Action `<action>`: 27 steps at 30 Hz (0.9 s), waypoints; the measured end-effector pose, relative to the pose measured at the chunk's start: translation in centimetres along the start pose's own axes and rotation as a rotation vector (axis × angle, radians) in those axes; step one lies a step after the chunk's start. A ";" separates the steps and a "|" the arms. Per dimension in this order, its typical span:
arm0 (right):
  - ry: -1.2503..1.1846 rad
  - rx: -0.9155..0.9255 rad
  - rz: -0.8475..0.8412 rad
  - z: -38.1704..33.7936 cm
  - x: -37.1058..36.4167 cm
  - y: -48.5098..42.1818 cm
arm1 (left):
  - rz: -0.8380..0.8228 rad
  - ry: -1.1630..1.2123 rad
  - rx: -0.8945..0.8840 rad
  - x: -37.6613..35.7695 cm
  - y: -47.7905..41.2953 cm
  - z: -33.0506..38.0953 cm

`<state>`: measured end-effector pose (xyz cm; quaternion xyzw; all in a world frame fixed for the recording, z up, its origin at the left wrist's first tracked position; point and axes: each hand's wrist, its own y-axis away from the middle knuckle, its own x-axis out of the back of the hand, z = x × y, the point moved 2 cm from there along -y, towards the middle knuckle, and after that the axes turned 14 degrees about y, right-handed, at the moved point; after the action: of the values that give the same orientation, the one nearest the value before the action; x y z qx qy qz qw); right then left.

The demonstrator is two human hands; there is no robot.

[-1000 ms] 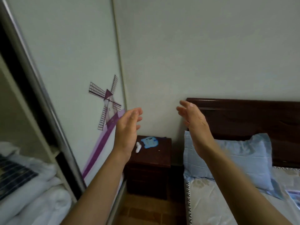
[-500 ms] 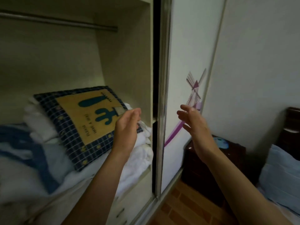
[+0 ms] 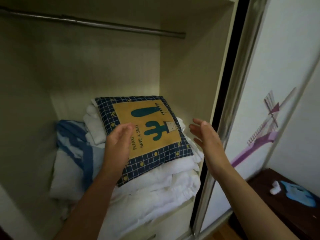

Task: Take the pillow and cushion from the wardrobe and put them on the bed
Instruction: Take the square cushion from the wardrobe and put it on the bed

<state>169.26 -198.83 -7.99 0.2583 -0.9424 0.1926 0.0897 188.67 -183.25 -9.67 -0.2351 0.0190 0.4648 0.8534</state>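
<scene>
While both hands point(image 3: 161, 141) hover spread, the cushion point(image 3: 155, 129) lies between them, seemingly untouched.

Cushion point(image 3: 147, 135) lies flat on top of the folded bedding stack point(image 3: 155, 184) inside the wardrobe point(image 3: 187, 70), toward its right wall. Another bundle of bedding point(image 3: 72, 153) sits left of the stack. Hanging rail point(image 3: 97, 25) runs across above. My left hand point(image 3: 119, 144) is in front of the cushion's left edge, my right hand point(image 3: 206, 137) off its right edge. Sliding door point(image 3: 270, 84) stands right of the opening, nightstand point(image 3: 290, 201) beyond it at lower right.
</scene>
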 end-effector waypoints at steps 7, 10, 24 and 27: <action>-0.037 -0.027 -0.096 4.8 -0.5 -10.7 | 0.232 -0.129 0.002 -0.9 -6.0 -3.2; -0.047 -0.042 -0.156 6.8 -1.0 -15.0 | 0.333 -0.166 0.004 -0.4 -7.2 -4.5; 0.008 -0.125 -0.211 10.9 -6.6 -26.6 | 0.460 -0.333 0.048 2.5 -13.0 -6.7; 0.056 -0.140 -0.201 12.1 -7.4 -28.1 | 0.495 -0.404 0.098 3.9 -14.1 -7.8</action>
<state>189.38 -222.70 -12.04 0.3390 -0.9201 0.1235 0.1526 203.65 -189.90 -12.14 -0.0852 -0.0719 0.6942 0.7112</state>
